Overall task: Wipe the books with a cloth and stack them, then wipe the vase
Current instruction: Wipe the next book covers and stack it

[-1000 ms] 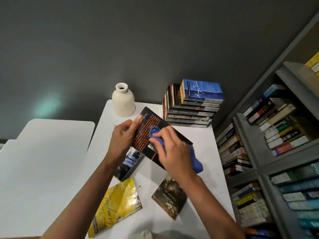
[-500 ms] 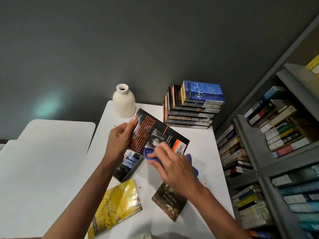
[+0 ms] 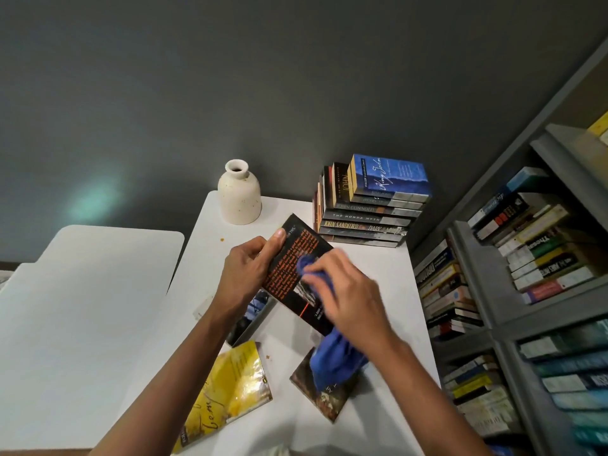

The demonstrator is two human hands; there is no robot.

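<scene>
While the left hand (image 3: 245, 274) grips the black paperback (image 3: 289, 268) by its long edge, thumb laid along the cover and fingers wrapped behind, the right hand (image 3: 348, 297) is down on that cover with the blue cloth (image 3: 335, 360) bunched under its curled fingers. The loose end of the cloth hangs out below the wrist. The book is held tilted above the white table (image 3: 378, 268), in front of the vase (image 3: 239, 194) and a touch to its right, orange print facing up.

The vase itself, speckled cream, stands upright at the table's far edge, close to the dark wall (image 3: 296, 77). To its right, well apart from it, sits the stack of books (image 3: 368, 212), spines forward, a blue King John on top.

Nearer than the vase, three books lie flat on the table: a dark book (image 3: 250, 319) partly hidden under the left wrist, a glossy yellow paperback (image 3: 227, 390) at the near edge, and a brown-covered book (image 3: 324, 399) beneath the hanging cloth.

Far to the vase's right stands a grey bookshelf (image 3: 493, 327) packed with paperbacks; to its left is a second white tabletop (image 3: 82, 307).
</scene>
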